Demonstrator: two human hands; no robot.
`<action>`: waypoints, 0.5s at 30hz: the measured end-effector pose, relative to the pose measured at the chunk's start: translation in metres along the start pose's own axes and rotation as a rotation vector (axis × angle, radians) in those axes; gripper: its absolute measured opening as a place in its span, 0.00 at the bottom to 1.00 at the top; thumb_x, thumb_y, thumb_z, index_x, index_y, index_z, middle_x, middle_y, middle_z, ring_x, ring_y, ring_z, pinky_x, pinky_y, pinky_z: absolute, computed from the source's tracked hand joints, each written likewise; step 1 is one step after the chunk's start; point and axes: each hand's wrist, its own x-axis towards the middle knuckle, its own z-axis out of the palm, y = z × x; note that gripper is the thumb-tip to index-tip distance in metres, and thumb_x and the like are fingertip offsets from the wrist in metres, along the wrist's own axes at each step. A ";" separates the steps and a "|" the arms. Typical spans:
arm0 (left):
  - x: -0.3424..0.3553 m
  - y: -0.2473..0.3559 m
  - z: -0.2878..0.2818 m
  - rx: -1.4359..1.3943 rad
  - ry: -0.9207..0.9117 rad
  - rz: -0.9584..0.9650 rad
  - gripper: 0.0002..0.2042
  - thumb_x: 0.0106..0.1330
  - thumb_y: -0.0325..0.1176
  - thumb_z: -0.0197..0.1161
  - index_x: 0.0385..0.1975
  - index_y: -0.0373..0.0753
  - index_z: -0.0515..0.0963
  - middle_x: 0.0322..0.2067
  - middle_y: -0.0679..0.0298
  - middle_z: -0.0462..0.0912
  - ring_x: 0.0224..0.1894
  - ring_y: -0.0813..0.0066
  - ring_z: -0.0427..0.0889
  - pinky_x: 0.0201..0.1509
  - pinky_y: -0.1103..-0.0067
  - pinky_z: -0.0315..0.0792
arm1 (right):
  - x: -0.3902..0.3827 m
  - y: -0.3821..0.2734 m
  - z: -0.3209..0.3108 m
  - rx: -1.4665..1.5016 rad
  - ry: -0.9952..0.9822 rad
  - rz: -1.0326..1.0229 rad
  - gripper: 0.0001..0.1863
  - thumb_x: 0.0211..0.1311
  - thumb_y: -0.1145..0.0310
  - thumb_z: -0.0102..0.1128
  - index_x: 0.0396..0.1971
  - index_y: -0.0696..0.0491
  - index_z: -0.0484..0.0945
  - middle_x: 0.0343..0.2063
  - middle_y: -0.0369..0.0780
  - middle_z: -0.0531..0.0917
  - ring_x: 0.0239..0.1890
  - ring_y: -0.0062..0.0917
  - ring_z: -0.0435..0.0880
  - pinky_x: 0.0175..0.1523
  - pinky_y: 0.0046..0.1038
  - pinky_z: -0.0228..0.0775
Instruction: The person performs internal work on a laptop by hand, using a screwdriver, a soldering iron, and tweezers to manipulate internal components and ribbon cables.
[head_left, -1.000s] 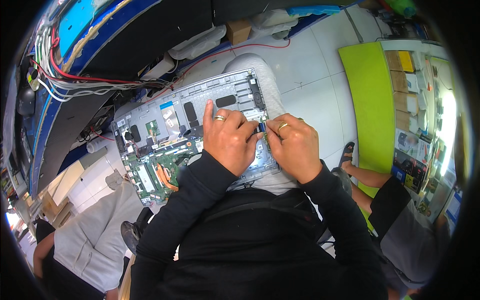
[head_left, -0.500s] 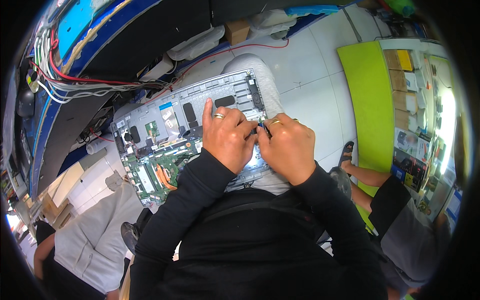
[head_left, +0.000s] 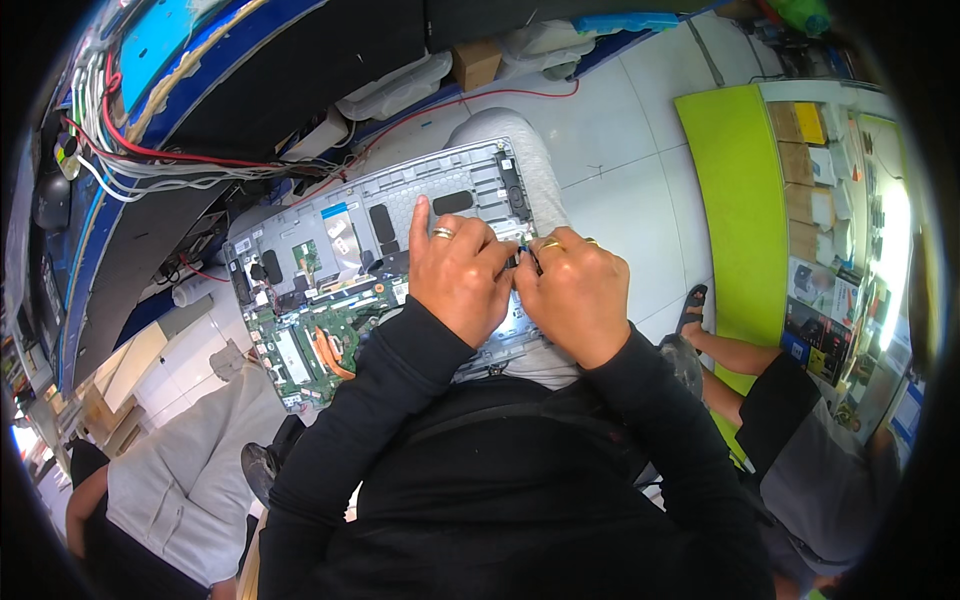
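Note:
An opened laptop base (head_left: 400,190) rests across my lap, its grey inner shell facing up. Its green circuit board (head_left: 277,335) with a copper heat pipe (head_left: 328,352) shows at the left, beside a wide flat ribbon cable (head_left: 342,242). Over the base's right part, my left hand (head_left: 460,280) is closed in a pinch, with one finger stretched away from me. Against it, my right hand (head_left: 578,295) pinches at the same spot, by the base's right edge. Something small and dark shows between the fingertips, too covered to name. A black speaker (head_left: 513,188) lies just beyond.
Cables (head_left: 190,165) hang along the dark bench at the upper left. A person in light trousers (head_left: 190,480) sits at the lower left, another person's leg (head_left: 735,365) is at the right. A green-sided display case (head_left: 725,200) holds boxes.
Both hands keep their pinch at nearly the same place. Only a very slight shift of the fingers and the view shows.

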 end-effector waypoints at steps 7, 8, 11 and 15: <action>-0.004 0.003 0.001 -0.032 0.032 0.019 0.13 0.54 0.28 0.75 0.41 0.43 0.90 0.35 0.65 0.81 0.48 0.60 0.81 0.78 0.39 0.54 | -0.001 0.003 0.002 0.014 0.005 -0.001 0.07 0.55 0.70 0.69 0.20 0.54 0.83 0.25 0.41 0.83 0.24 0.35 0.86 0.27 0.35 0.78; -0.006 0.004 0.000 -0.014 0.022 0.035 0.13 0.54 0.29 0.76 0.41 0.43 0.90 0.35 0.66 0.80 0.47 0.60 0.81 0.78 0.39 0.55 | -0.001 0.002 0.001 0.017 0.005 0.000 0.07 0.55 0.70 0.70 0.21 0.54 0.83 0.25 0.41 0.83 0.24 0.35 0.87 0.28 0.35 0.78; -0.009 0.007 0.002 0.012 0.042 0.059 0.13 0.56 0.28 0.75 0.42 0.43 0.90 0.35 0.67 0.79 0.46 0.62 0.81 0.76 0.39 0.57 | -0.003 0.002 -0.001 0.032 0.007 0.001 0.06 0.56 0.69 0.70 0.23 0.55 0.84 0.26 0.41 0.84 0.25 0.35 0.87 0.28 0.35 0.78; -0.008 0.004 0.001 0.007 0.033 0.076 0.13 0.57 0.29 0.75 0.44 0.43 0.91 0.35 0.68 0.80 0.46 0.63 0.81 0.76 0.39 0.58 | -0.004 0.008 0.000 0.076 0.015 0.010 0.05 0.57 0.70 0.71 0.29 0.55 0.88 0.28 0.41 0.85 0.27 0.36 0.87 0.30 0.35 0.79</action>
